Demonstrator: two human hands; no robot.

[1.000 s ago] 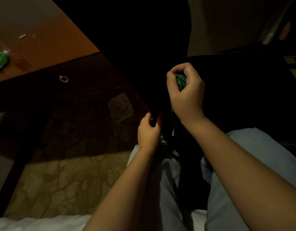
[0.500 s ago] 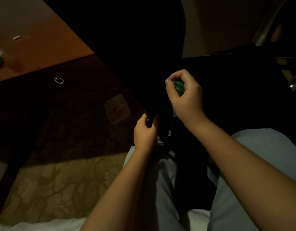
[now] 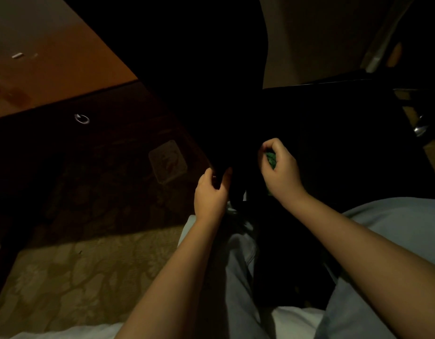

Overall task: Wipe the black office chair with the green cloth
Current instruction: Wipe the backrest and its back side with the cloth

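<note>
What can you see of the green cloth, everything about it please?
The green cloth is bunched into a wad inside the right hand, whose curled fingers grip it. Only a knobbly green patch shows between them, plus a faint sliver near the wrist. It is held at the black chair; whether they touch is too dark to tell.

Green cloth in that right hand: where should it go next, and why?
Probably a short rub along the black office chair beside the left hand: the right hand grips the bunched green cloth at the chair, while the left hand holds its edge.
</note>
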